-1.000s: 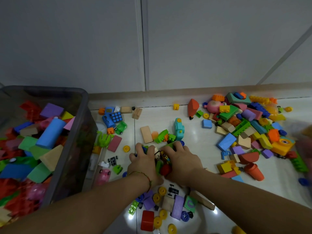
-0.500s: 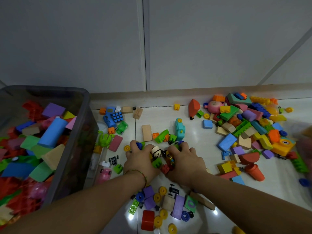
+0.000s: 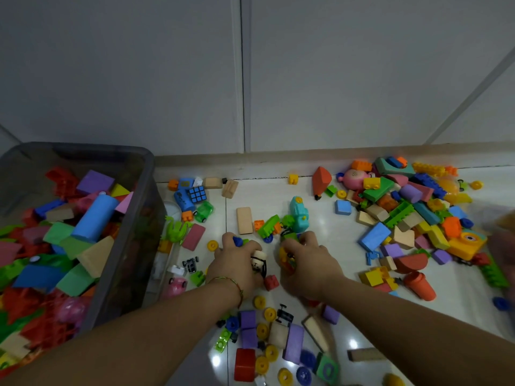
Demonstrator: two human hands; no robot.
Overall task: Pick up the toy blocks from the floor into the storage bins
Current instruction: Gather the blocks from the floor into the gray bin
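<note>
The left hand (image 3: 237,264) and right hand (image 3: 310,264) are bare, as are the left forearm (image 3: 139,338) and right forearm (image 3: 404,316) behind them, and just behind the left hand a thin greenish-gold thread bracelet (image 3: 225,279) rings the wrist

Left hand (image 3: 237,264), right hand (image 3: 310,270) farther apart

Floor (image 3: 320,218) glossy tile, glare spots. Bin (image 3: 83,148) smoky translucent plastic. Blue cylinder (image 3: 94,218) matt, foam-like. Tan block (image 3: 244,220) smooth bare wood. Green brick (image 3: 269,225) shiny plastic. Wall (image 3: 139,65) matt.
</note>
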